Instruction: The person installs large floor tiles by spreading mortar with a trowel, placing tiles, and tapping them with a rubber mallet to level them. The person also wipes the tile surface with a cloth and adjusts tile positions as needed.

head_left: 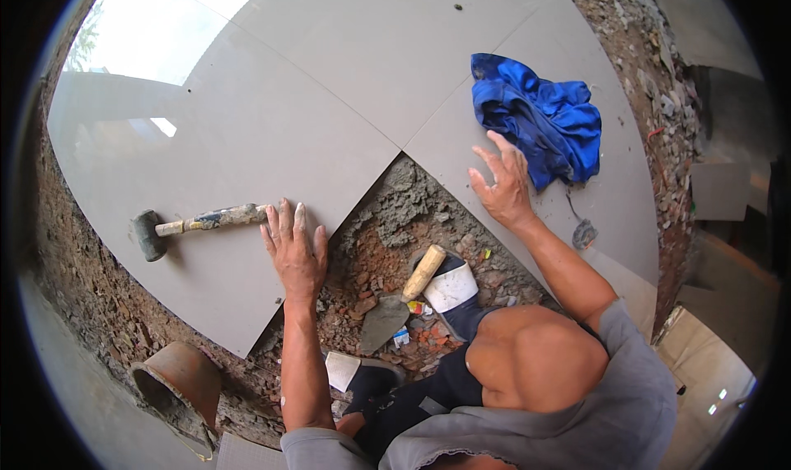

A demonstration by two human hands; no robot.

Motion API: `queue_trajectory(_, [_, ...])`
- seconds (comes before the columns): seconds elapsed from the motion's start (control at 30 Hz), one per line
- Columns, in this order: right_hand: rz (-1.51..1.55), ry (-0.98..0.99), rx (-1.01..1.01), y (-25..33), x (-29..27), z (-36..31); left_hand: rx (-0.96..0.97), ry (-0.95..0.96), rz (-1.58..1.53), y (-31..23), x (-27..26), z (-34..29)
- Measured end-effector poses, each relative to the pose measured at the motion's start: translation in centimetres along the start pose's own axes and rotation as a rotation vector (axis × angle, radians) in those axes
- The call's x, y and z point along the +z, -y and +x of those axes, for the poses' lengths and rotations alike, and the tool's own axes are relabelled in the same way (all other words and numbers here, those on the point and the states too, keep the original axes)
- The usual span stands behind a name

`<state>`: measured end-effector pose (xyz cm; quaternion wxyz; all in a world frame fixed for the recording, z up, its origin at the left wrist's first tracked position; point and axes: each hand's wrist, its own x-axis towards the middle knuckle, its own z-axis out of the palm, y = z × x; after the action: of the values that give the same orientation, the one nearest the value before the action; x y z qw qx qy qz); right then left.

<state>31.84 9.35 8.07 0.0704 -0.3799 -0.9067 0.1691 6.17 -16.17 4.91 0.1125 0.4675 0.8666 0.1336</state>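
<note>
left grip (295, 252) spread on the tile (206, 157), just beside the mallet (198, 222); right grip (504, 180) spread by the blue cloth (548, 124) — tilted bucket (196, 373) at lower left, grey residue (161, 394) inside.

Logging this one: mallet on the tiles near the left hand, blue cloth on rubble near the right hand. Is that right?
Not quite: the head view shows the blue cloth on the tiles, not rubble. It is near the right hand, and the mallet lies on the tiles near the left hand.
</note>
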Motion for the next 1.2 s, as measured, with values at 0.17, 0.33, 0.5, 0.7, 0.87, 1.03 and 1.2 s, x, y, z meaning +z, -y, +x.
queue_trajectory(0.17, [0.196, 0.07, 0.023, 0.8, 1.5, 1.8, -0.05, -0.006, -0.062, -1.2, 1.5, 0.5])
queue_trajectory(0.33, [0.243, 0.099, 0.005, 0.6, 2.2, 2.6, -0.073, -0.03, -0.099, -1.6, 2.1, 0.5])
queue_trajectory(0.5, [0.263, 0.153, 0.072, 0.5, 2.4, 2.9, -0.07, -0.038, -0.118, -1.6, 2.3, 0.5])
queue_trajectory(0.7, [0.238, 0.172, 0.124, 0.6, 2.5, 3.4, -0.076, -0.015, -0.104, -1.5, 2.5, 0.5])
queue_trajectory(0.87, [0.241, 0.189, 0.165, 1.0, 2.5, 3.8, -0.067, -0.006, -0.16, -1.4, 2.5, 0.4])
queue_trajectory(1.03, [0.208, 0.218, 0.171, 1.2, 2.3, 4.0, -0.06, 0.001, -0.184, -1.1, 2.4, 0.4])
queue_trajectory(1.2, [0.235, 0.21, 0.196, 1.5, 2.4, 4.2, -0.058, -0.011, -0.179, -1.1, 2.4, 0.5])
